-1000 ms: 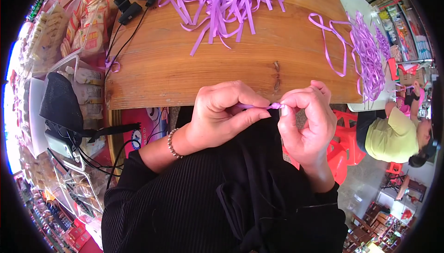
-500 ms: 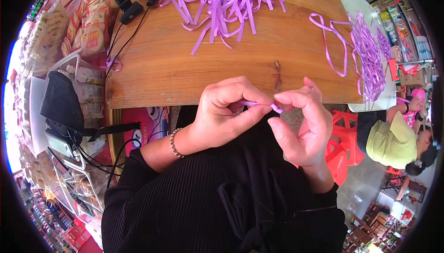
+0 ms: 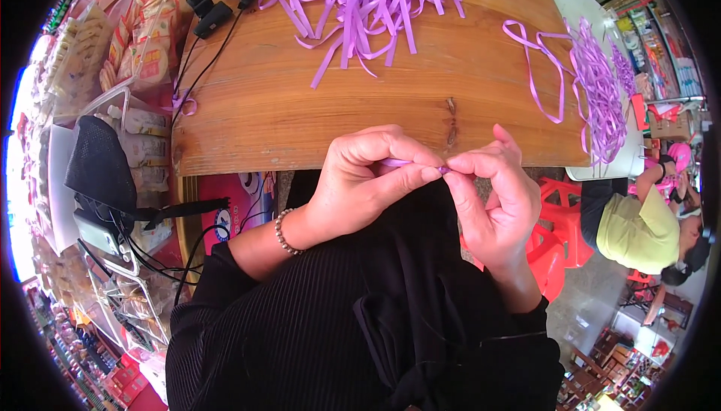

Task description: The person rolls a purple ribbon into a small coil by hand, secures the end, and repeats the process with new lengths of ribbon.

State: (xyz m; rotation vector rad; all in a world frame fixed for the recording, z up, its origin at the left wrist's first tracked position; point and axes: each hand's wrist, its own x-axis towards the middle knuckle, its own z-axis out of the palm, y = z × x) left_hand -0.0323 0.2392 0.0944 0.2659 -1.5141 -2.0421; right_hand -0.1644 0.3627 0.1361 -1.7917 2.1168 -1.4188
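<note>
A short piece of purple ribbon (image 3: 395, 162) lies pinched between the thumb and forefinger of my left hand (image 3: 368, 174), just off the table's near edge. The thumb and forefinger of my right hand (image 3: 492, 193) close on its small rolled or knotted end, right against the left fingertips. Most of the ribbon is hidden inside the left hand. Farther back on the wooden table (image 3: 263, 118) is a big loose heap of cut purple ribbons (image 3: 375, 5).
Long purple ribbons (image 3: 601, 103) hang in a bundle over a white surface at the right. Black devices with cables (image 3: 214, 20) lie at the back left, by bagged snacks (image 3: 143, 50). Red plastic stools (image 3: 559, 223) and a person in yellow (image 3: 638, 231) are at the right.
My right thumb and forefinger, apart before, have come together on the ribbon's end. My left hand has barely moved.
</note>
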